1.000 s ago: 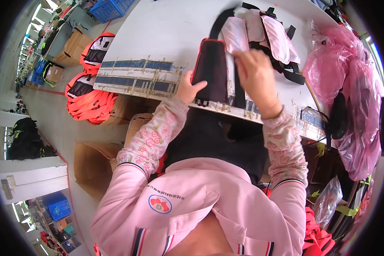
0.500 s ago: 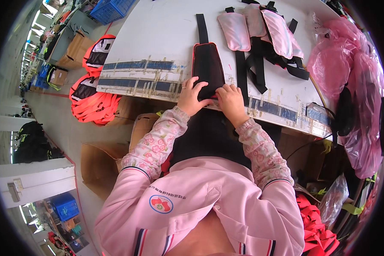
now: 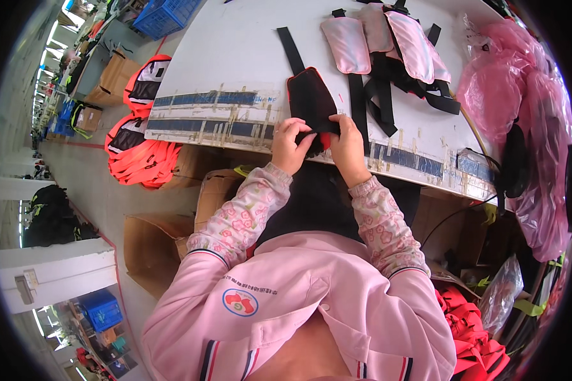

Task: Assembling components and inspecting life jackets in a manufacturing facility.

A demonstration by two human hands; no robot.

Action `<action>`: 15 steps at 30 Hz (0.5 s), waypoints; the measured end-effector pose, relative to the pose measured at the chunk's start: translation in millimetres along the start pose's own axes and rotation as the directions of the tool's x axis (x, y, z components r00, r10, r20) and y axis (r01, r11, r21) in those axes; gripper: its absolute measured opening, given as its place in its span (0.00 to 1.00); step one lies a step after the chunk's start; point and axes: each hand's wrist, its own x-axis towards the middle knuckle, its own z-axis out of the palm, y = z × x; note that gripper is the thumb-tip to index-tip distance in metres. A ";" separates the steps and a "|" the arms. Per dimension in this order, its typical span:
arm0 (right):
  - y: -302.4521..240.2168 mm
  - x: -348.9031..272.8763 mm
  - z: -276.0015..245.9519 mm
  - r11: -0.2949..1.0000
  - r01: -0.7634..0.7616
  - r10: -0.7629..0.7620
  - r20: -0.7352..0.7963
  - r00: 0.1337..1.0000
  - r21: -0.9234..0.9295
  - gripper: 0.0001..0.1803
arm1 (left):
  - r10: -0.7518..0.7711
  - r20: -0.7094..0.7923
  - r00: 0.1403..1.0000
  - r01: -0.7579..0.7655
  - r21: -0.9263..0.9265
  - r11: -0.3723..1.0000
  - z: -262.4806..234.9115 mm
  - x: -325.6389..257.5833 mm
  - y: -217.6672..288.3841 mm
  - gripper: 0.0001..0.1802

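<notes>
Both hands are at the near edge of the white table, working on a black fabric panel with a thin red trim. The left hand pinches the panel's lower end, fingers curled tight around the cloth. The right hand does the same on the other side, thumb pressed onto the fabric; both grips are narrow and closed on the panel. The panel lies flat on the table, its near end hanging just over the edge between the two hands, with a black strap running away from its far end.

By the look of it, the work on this piece is in its middle: the panel is laid out and the near end is being handled, nothing yet set aside from it. Farther up the table wait three pink pads lying across a tangle of black webbing. One panel in hand, then. On the floor at left lie two orange vests, and a heap of pink plastic bags sits at right.
</notes>
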 end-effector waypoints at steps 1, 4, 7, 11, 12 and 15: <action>1.0 0.7 -0.1 1.000 0.000 0.000 0.001 1.000 0.002 0.14 | 0.000 0.013 1.000 0.000 -0.001 1.000 -0.2 -2.2 0.7 0.09; -0.5 1.2 0.4 0.972 -0.130 0.133 0.001 0.991 0.195 0.12 | 0.071 0.018 0.997 -0.072 0.036 0.997 1.4 -6.8 3.9 0.17; -11.3 -2.0 1.4 0.900 -0.298 0.317 -0.009 0.948 0.317 0.10 | -0.043 0.010 0.999 0.043 0.037 0.998 -2.3 -10.8 3.4 0.20; -30.7 -5.0 -7.4 0.913 -0.153 0.181 -0.040 0.983 0.379 0.16 | -0.426 0.108 0.898 0.439 -0.225 0.870 -9.4 -17.9 -4.0 0.13; -33.0 -5.4 -8.4 0.935 -0.063 0.089 -0.058 0.994 0.350 0.19 | -0.547 0.242 0.801 0.597 -0.384 0.704 -9.9 -19.1 -6.6 0.11; -28.5 -11.1 -6.2 0.945 -0.017 0.029 -0.034 0.999 0.326 0.21 | -0.592 0.245 0.768 0.558 -0.710 0.430 -11.1 -21.2 -4.3 0.11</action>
